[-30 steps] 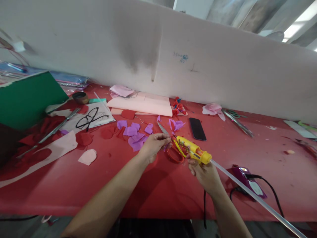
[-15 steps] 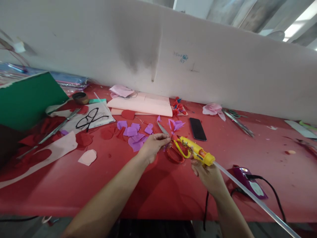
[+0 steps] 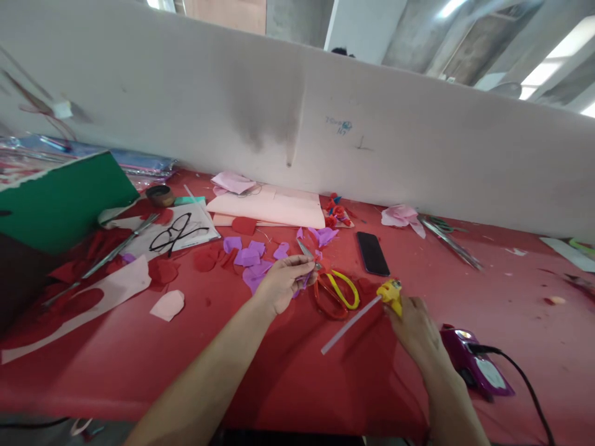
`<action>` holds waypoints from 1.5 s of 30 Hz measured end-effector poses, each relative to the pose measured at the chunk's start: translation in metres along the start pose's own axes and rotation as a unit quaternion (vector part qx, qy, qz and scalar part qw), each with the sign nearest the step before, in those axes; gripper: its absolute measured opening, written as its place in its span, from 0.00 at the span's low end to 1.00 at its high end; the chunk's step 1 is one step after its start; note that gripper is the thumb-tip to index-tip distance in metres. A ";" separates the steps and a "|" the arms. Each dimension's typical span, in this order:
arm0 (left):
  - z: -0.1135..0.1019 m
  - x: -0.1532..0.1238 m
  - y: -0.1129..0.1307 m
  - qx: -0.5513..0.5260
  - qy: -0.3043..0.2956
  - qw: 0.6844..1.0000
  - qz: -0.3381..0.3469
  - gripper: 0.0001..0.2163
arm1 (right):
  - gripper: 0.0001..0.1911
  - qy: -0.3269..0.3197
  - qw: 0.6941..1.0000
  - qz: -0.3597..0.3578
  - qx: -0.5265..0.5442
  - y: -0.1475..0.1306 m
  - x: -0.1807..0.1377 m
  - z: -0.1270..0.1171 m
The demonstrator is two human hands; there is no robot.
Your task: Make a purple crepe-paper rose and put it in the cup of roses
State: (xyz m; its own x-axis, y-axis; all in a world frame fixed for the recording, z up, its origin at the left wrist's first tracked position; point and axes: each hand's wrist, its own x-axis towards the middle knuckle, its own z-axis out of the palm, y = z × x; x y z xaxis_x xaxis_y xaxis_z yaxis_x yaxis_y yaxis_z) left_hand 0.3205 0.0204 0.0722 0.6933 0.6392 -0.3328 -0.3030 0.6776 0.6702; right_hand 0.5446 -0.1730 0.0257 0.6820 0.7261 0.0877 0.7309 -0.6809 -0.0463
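Observation:
My right hand (image 3: 416, 325) grips a yellow glue gun (image 3: 393, 296) by its handle, out to the right of the scissors. A translucent glue stick (image 3: 351, 325) sticks out of the gun toward the lower left. My left hand (image 3: 283, 282) is closed in a pinch, with a small purple petal piece (image 3: 304, 280) showing at its fingers; the rest of it is hidden. Beside that hand lie scissors (image 3: 348, 290) with red and yellow handles. Cut purple pieces (image 3: 253, 255) lie left of the fingertips, and a purple petal cluster (image 3: 323, 236) is beyond the scissors.
A black phone (image 3: 373, 253) lies beyond the glue gun. At the right is a purple device (image 3: 478, 365) with a black cable. Pink sheets (image 3: 279, 207), black-framed glasses (image 3: 176, 232), tweezers (image 3: 453, 243) and a green box (image 3: 69, 201) surround the work. A white wall (image 3: 209, 93) stands behind.
My right hand has moved the glue gun away from my left fingertips, rightward, and turned it so the stick points lower left. The left hand stays pinched near the scissors. The view has tilted up slightly.

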 end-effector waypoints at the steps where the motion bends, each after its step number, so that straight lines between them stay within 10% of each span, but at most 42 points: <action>1: 0.000 0.000 0.001 -0.003 0.001 1.000 -0.001 0.05 | 0.17 -0.004 1.000 0.002 -0.005 0.002 0.001 0.003; 7: -0.001 -0.001 0.004 -0.016 -0.012 1.000 -0.006 0.04 | 0.16 0.024 0.999 0.041 -0.002 -0.003 0.003 -0.008; 10: -0.002 -0.001 0.003 -0.012 -0.020 1.000 -0.015 0.06 | 0.21 0.107 0.975 0.019 0.194 -0.043 0.004 -0.030; 12: -0.002 -0.001 0.002 -0.003 -0.022 1.000 -0.017 0.07 | 0.24 0.069 0.884 -0.002 0.462 -0.083 0.007 -0.044; 16: -0.004 0.001 -0.001 0.014 -0.026 0.999 -0.012 0.09 | 0.23 -0.202 0.587 0.089 0.779 -0.148 0.013 -0.052; 19: -0.004 0.003 -0.001 0.024 -0.021 0.999 -0.002 0.10 | 0.13 -0.220 0.490 0.128 0.834 -0.163 0.016 -0.042; 36: 0.001 0.005 -0.016 0.203 0.013 0.972 0.120 0.06 | 0.04 -0.088 0.571 0.075 0.813 -0.159 0.005 -0.024; 45: 0.001 -0.003 -0.020 0.428 0.078 0.845 0.310 0.09 | 0.04 -0.046 0.613 0.077 0.785 -0.162 -0.002 -0.019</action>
State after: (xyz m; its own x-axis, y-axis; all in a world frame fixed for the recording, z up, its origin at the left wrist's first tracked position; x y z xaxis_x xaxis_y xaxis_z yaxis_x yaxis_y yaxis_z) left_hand 0.3254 0.0046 0.0604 0.4600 0.8603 0.2197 0.0548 -0.2745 0.9600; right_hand 0.4249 -0.0660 0.0518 0.6914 0.7167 -0.0908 -0.2664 0.1361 -0.9542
